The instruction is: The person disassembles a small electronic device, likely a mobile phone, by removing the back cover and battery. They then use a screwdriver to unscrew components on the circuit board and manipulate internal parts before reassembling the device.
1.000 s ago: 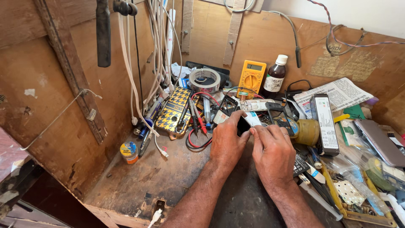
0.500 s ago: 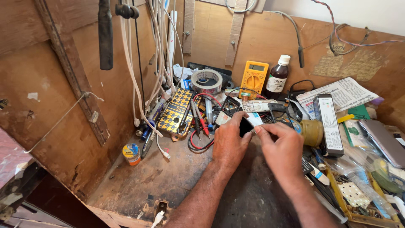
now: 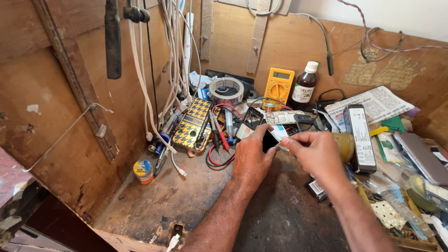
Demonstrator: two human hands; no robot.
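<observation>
My left hand (image 3: 251,156) grips a small black rectangular part (image 3: 270,140), like a little phone or module, held just above the dark worn workbench (image 3: 186,205). My right hand (image 3: 315,154) pinches the same part at its right edge with thumb and forefinger. Both hands meet at the bench's middle, in front of a tangle of red and black probe leads (image 3: 219,140). Most of the part is hidden behind my fingers.
Behind the hands lie a yellow multimeter (image 3: 278,87), a tape roll (image 3: 227,90), a brown bottle (image 3: 304,87), a yellow-black patterned phone case (image 3: 192,125) and a newspaper (image 3: 373,105). White cables (image 3: 175,56) hang on the left. Clutter and a tray (image 3: 401,210) fill the right.
Both hands stay on the small black part; my right hand has shifted slightly right and its fingers now pinch the part's edge. The view has drifted a little.
</observation>
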